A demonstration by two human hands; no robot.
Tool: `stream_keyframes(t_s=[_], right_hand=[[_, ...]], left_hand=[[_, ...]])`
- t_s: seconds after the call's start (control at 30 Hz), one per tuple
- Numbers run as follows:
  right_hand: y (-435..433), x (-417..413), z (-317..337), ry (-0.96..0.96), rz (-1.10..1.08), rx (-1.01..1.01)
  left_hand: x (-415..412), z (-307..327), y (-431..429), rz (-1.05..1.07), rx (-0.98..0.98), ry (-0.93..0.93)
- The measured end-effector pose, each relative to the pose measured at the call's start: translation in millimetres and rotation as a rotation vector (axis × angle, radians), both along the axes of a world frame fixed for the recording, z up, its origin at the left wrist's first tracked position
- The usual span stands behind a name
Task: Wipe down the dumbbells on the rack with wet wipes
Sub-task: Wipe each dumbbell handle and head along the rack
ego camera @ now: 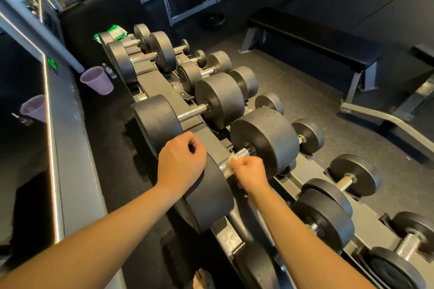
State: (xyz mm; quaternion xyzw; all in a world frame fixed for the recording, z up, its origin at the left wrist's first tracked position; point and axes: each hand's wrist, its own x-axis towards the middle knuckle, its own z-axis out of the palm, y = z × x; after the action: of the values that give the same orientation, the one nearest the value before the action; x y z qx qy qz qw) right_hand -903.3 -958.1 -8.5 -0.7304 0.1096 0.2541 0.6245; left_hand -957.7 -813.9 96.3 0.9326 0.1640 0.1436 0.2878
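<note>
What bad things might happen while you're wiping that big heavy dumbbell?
1. The right hand rubs the wipe along the handle close to the big dumbbell's weight head; if the dumbbell rolled, fingers might get pinched.
2. The left hand rests on the near weight head, maybe steadying it; a slip could jolt the dumbbell on the rack.
3. A bare foot shows below the rack, so a falling weight could hurt it.

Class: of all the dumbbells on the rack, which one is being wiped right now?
The large black dumbbell nearest the hands: only its knurled metal handle has the right hand pressing a white wipe against it.
</note>
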Motion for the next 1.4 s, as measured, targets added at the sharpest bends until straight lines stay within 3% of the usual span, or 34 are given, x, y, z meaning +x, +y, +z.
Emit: stream_keyframes(t_s=[0.13, 0.27, 0.33, 0.47, 0.57, 0.67, 0.83, 0.93, 1.0, 1.17, 1.3, 1.33, 1.4], right_hand=[[12, 11, 18, -0.434, 0.400, -0.489], [-6, 37, 25, -0.577, 0.457, -0.942], [-2, 27, 27, -0.615, 0.485, -0.875], [4, 16, 27, -0.610, 0.640, -0.531], [2, 34, 43, -0.378, 0.396, -0.186], [5, 48, 66, -0.306, 0.272, 0.111], [26, 67, 90, -0.189, 0.262, 0.282], [39, 86, 91, -0.155, 0.344, 0.200], [48, 102, 87, -0.209, 0.352, 0.037], [61, 170, 76, -0.583, 0.024, -0.451], [94, 220, 54, -0.684, 0.037, -0.515], [101, 226, 44, -0.680, 0.045, -0.511], [111, 232, 25, -0.698, 0.028, -0.521]], left_hand=[[0, 1, 0, -0.008, -0.013, -0.003], [0, 1, 0, -0.013, -0.028, -0.001], [0, 1, 0, -0.002, -0.029, -0.001], [1, 0, -1, 0.001, -0.002, 0.020], [8, 0, 6, -0.031, -0.032, 0.112], [32, 6, 23, -0.107, -0.192, 0.208], [78, 16, 48, -0.319, -0.358, 0.186], [104, 11, 69, -0.366, -0.242, 0.252], [125, 8, 90, -0.404, -0.088, 0.350], [207, 13, 140, -0.366, -0.002, 0.422], [261, -11, 140, -0.363, -0.141, 0.565], [267, -20, 136, -0.388, -0.125, 0.598], [275, -35, 131, -0.505, 0.085, 0.587]])
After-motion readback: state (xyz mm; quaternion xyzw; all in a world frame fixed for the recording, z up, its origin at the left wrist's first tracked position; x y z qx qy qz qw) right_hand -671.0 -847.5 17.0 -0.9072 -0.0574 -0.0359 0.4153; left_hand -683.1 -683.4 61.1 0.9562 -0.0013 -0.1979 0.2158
